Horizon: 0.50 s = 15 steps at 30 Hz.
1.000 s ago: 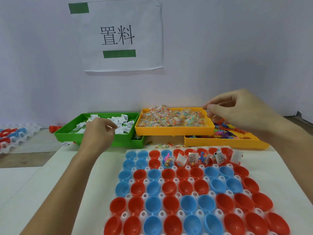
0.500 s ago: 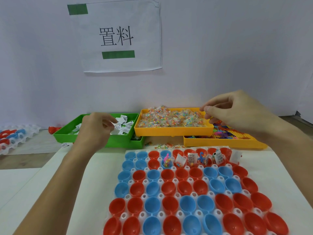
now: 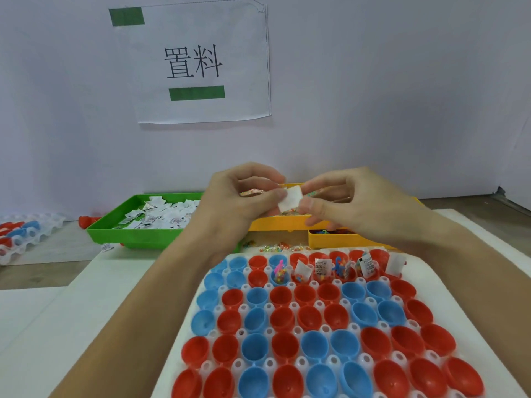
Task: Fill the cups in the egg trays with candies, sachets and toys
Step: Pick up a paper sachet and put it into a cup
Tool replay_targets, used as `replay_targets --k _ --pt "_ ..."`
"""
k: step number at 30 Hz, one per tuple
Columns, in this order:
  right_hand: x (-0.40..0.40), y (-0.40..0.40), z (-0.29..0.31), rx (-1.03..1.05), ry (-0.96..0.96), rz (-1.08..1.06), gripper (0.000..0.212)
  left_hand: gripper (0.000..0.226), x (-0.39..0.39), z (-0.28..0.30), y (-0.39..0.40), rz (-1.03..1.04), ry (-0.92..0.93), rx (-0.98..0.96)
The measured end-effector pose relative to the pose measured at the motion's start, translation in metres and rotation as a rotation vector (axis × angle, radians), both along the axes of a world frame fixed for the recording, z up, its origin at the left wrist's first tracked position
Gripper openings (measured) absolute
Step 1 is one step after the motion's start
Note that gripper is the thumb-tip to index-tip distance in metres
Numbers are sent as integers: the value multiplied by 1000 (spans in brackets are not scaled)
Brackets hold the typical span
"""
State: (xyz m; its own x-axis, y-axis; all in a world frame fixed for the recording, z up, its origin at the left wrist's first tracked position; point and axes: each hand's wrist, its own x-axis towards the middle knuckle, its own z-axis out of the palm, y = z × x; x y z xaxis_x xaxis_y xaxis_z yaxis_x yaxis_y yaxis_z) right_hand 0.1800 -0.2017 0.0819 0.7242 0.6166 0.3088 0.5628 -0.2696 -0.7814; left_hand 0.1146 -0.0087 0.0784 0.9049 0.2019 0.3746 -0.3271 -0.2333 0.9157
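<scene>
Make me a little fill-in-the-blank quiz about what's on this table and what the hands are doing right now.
1. Both hands, the left hand and the right hand, pinch a small ____ sachet between them.
2. The loose sachets lie in the ____ bin.
3. The cups in the egg tray are red and ____.
4. The cups already filled sit in the tray's ____ rows, away from the person.

Missing words: white; green; blue; far

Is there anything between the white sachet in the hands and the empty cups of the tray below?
Nothing visible. Both hands, left and right, pinch the sachet in the air above the trays, and the empty cups lie open and uncovered below.
</scene>
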Motion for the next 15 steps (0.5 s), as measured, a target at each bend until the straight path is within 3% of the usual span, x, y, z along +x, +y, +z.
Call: replay_targets --k 6,10,15 --pt "0 2 1 102 -25 -26 8 12 -4 3 -13 -22 -41 151" --pt "2 5 -4 31 -7 -38 8 10 -4 2 -5 -17 63 275" --pt "1 10 -12 -111 -138 -82 7 7 -2 -3 7 -78 220 503"
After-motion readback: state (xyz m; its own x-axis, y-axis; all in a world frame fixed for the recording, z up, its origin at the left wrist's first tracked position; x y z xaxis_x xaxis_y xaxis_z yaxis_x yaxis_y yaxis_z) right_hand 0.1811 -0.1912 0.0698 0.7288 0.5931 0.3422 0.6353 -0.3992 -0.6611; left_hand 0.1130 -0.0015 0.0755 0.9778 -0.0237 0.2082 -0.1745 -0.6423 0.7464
